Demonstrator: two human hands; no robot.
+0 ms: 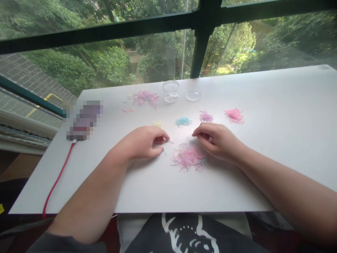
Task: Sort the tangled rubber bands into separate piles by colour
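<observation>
Nearest us, below the edge of the white, smooth tabletop [147, 196], we see dark clothing with a white print [195, 239]. A red cable [59, 175] runs from that edge up to a blurred-out, dark purplish flat object [86, 119] on our left.

In front of us lies a loose, tangled heap of thin, glossy looped bands [188, 157], mostly pale pink and lilac with bits of blue and yellow, see-through in places; single loops stray out around its rim.

Our bare left hand [158, 143] is beside the heap, thumb and forefinger apart. A short pink band [171, 142] sits at the forefinger's tip, and a small blue-green band [165, 152] by the thumb. Our bare right hand [196, 137] is curled at the heap's far right edge; we cannot tell whether its fingertips meet or grip a band.

Farther out, one-colour clusters of loops make an uneven row: pale yellow bands [158, 124], partly behind our left hand, turquoise bands [183, 121], lilac bands [205, 116] and brighter pink bands [235, 115]. Beyond, a second mixed pink-and-lilac heap [145, 98] lies left of a clear round plastic tub [171, 92] and a clear shallow round piece [193, 95]. Past the table, dark-framed windows [205, 31] show green trees [113, 63].
</observation>
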